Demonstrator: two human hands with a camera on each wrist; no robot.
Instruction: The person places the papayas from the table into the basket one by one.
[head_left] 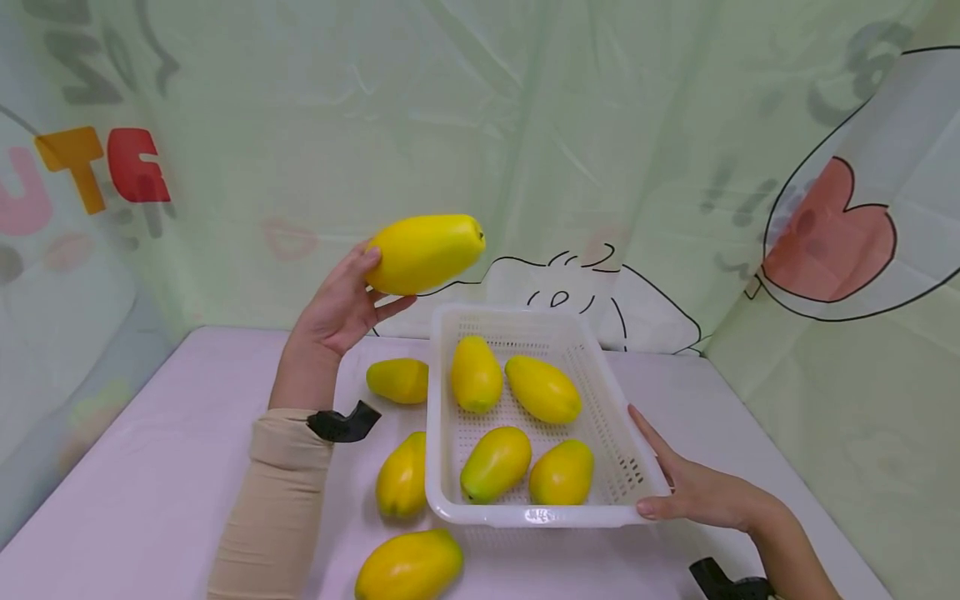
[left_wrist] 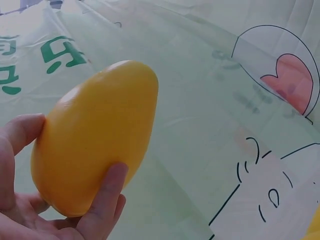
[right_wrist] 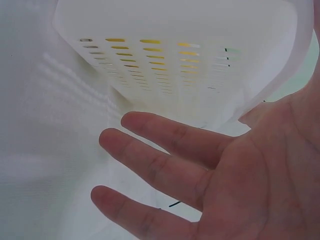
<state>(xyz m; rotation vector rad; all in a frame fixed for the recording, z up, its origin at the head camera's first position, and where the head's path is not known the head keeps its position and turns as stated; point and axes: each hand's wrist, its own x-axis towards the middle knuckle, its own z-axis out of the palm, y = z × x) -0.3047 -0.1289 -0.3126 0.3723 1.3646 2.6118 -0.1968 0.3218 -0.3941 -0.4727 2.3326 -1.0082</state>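
My left hand [head_left: 348,300] grips a large yellow papaya [head_left: 427,254] by one end, up in the air to the left of the basket's far end. In the left wrist view, the thumb and fingers [left_wrist: 107,200] wrap the papaya's [left_wrist: 97,135] lower part. A white plastic basket [head_left: 540,517] with slotted walls contains several yellow papayas [head_left: 543,389]. At its near right corner, my right hand [head_left: 705,492] holds the rim between thumb and index finger. The right wrist view shows the other fingers [right_wrist: 155,170] spread below the basket wall [right_wrist: 165,20].
Left of the basket lie three more papayas on the pale table [head_left: 172,467]: a far one [head_left: 397,381], a middle one [head_left: 402,477] and a near one [head_left: 411,567]. The basket's edge partly covers the far two. A printed pale green curtain [head_left: 337,125] encloses the back and sides.
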